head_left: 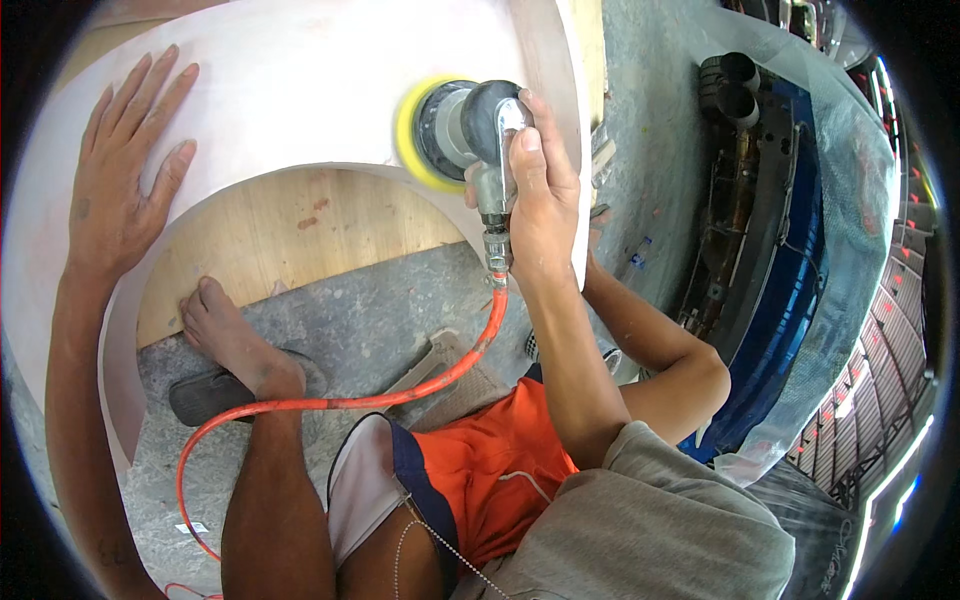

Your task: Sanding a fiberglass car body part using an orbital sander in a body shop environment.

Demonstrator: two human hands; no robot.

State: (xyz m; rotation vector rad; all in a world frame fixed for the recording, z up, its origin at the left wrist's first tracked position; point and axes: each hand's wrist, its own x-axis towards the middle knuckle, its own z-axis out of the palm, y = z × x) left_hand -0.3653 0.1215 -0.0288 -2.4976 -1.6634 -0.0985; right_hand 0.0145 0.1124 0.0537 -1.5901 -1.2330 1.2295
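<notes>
My right hand is wrapped around an air sander, with the thumb along its lever. The sander's round yellow-edged pad rests against a large white curved panel, close to the rim of its arch-shaped cutout. From the sander's fitting an orange air hose loops down to the left. My left hand lies flat on the panel's left part, fingers stretched out and holding nothing.
A wooden board lies under the panel on the dusty grey floor. My bare foot is beside a dark sandal. To the right stands a blue car partly covered in clear plastic sheeting, exhaust pipes showing.
</notes>
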